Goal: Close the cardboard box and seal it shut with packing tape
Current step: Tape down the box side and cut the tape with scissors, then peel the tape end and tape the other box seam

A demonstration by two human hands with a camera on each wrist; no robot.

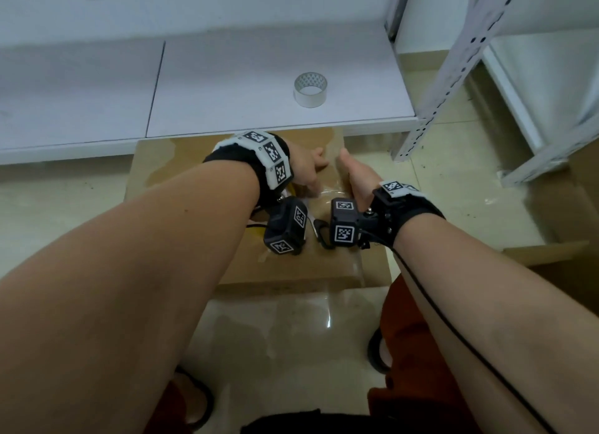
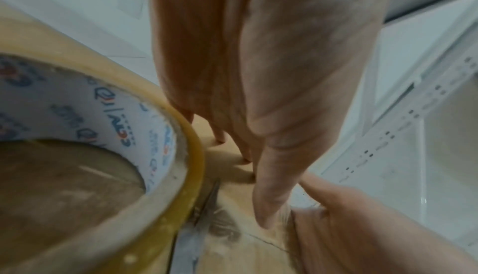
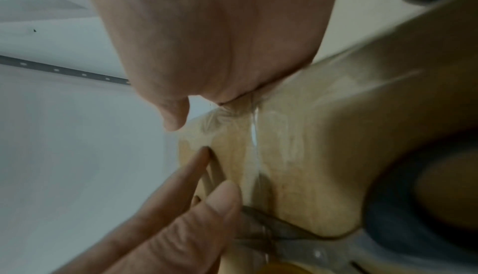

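Your box (image 1: 181, 161) sits shut on the floor, pushed part-way under the white shelf (image 1: 259, 109). A clear tape strip (image 1: 337, 187) runs along the top seam, away from you, near edge to far edge; that's the long axis to follow.

Both hands are on the far half of the lid, either side of the strip. L hand (image 1: 308, 171): fingers straight, tips pressing the cardboard just left of the tape, holding nothing. R hand (image 1: 355, 177): flat, edge of palm pressing the tape down, also holding nothing. R is closer to the strip, so I'd guess it does the rubbing out to the far edge.

Brownish tape roll (image 2: 181, 135) and scissors (image 1: 319, 232) lie on the lid by your L wrist, nearer you than the fingers. A second, clear roll (image 1: 310, 90) stands on the shelf past the box, well apart.

Tiled floor (image 1: 291, 336), perforated metal rack post (image 1: 453, 70) to the R.
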